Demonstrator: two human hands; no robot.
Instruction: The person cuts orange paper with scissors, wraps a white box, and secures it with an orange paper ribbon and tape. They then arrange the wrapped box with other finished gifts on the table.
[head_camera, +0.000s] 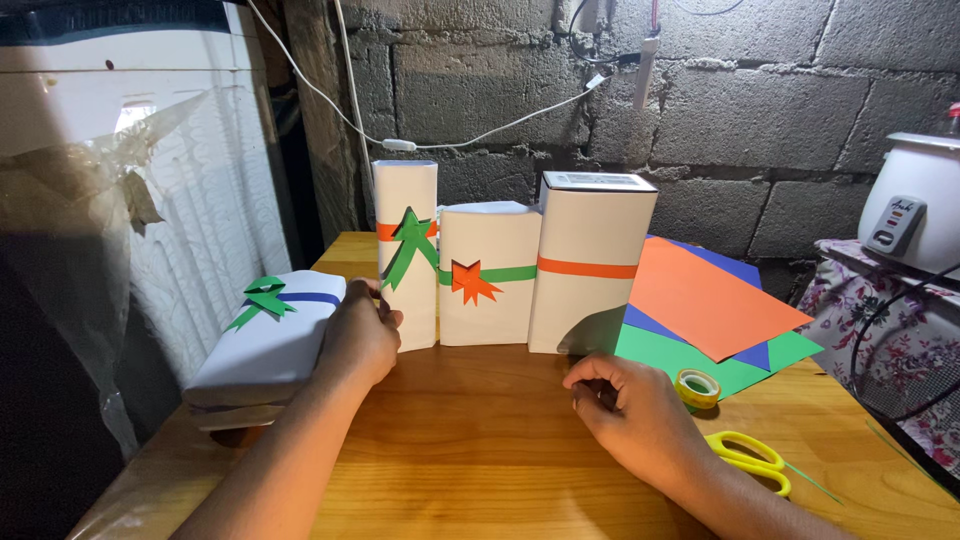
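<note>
My left hand (360, 335) rests against the right end of a white wrapped box (265, 345) with a blue band and green paper bow, lying at the table's left edge. Beside it stand three white wrapped boxes: a tall narrow one (405, 200) with an orange band and green bow, a shorter one (490, 240) with a green band and orange star, and a wide one (590, 230) with an orange band. My right hand (635, 410) lies loosely curled on the wooden table (480, 440), empty, in front of the wide box.
Orange (700, 295), blue and green paper sheets lie at the right. A yellow tape roll (697, 386) and yellow-handled scissors (750, 458) sit near my right hand. A white rice cooker (915, 205) stands on a floral-covered surface far right. Block wall behind.
</note>
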